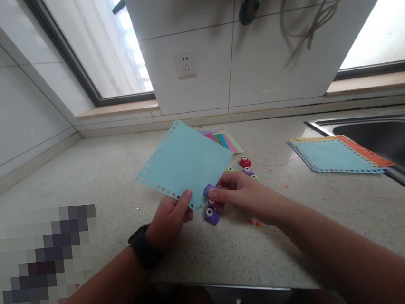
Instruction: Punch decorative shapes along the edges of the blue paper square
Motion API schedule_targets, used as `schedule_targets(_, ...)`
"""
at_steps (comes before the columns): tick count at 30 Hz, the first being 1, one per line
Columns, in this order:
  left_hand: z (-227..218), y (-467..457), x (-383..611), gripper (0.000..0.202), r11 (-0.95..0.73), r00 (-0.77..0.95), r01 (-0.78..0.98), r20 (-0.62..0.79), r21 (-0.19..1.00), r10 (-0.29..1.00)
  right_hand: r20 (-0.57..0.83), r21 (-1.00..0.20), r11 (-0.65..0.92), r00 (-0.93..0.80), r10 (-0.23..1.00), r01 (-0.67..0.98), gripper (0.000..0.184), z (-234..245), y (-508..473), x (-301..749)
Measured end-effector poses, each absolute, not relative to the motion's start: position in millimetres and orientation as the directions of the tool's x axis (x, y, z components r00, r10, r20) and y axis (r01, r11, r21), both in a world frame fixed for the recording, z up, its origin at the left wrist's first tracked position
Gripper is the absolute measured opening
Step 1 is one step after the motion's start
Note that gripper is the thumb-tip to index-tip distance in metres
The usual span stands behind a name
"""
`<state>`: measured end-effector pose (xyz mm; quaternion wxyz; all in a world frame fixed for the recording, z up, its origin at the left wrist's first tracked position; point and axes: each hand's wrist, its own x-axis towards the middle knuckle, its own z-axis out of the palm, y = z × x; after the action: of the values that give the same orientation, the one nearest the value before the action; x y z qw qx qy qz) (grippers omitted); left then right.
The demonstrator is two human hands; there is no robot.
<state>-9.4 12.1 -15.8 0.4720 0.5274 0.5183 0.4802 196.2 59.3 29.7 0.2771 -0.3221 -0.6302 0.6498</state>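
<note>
A light blue sheet of paper [189, 163] is tilted up off the counter, with small shapes punched along its edges. My left hand [172, 214] pinches its near edge, thumb on top. At the sheet's near right corner, my right hand [240, 191] grips a purple craft punch [209, 190] with the thumb pressed on it. Just below lies another purple punch [212, 215] with a star on its white button. Behind my right hand sit a red punch [245, 161] and several others, partly hidden by the fingers.
A stack of punched sheets [326, 154] lies at the right, beside and partly over the metal sink [365, 131]. Coloured papers [228, 142] lie behind the blue sheet. Paper scraps [255, 223] dot the counter [97, 176]. A tiled wall [204, 92] stands behind.
</note>
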Motion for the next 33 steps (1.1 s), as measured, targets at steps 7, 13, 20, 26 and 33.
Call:
schedule_targets(7, -22.8, 13.9, -13.9, 0.042, -0.041, 0.055, 0.133, 0.034, 0.990, 0.998, -0.110, -0.991, -0.130, -0.668, 0.736, 0.019, 0.032, 26.4, 54.3, 188.9)
schedule_targets(13, -21.0, 14.8, -12.8, 0.040, -0.046, 0.071, 0.097, 0.039, 0.994, 0.997, -0.080, -0.986, -0.157, -0.695, 0.715, -0.048, 0.029, 17.9, 54.2, 185.2)
schedule_targets(20, -23.2, 15.2, -14.1, 0.046, -0.057, 0.065, 0.103, 0.050, 0.993, 0.997, -0.082, -0.980, -0.183, -0.681, 0.727, -0.077, 0.024, 13.8, 52.5, 181.3)
schedule_targets(26, -23.9, 15.2, -14.6, 0.048, -0.057, 0.047, 0.113, 0.052, 0.992, 0.998, -0.088, -0.985, -0.164, -0.659, 0.747, -0.054, 0.029, 14.2, 52.0, 178.7)
schedule_targets(33, -23.0, 14.9, -15.4, 0.048, -0.066, 0.068, 0.136, 0.057, 0.988, 0.996, -0.075, -0.987, -0.150, -0.690, 0.720, -0.049, 0.028, 14.3, 51.6, 177.5)
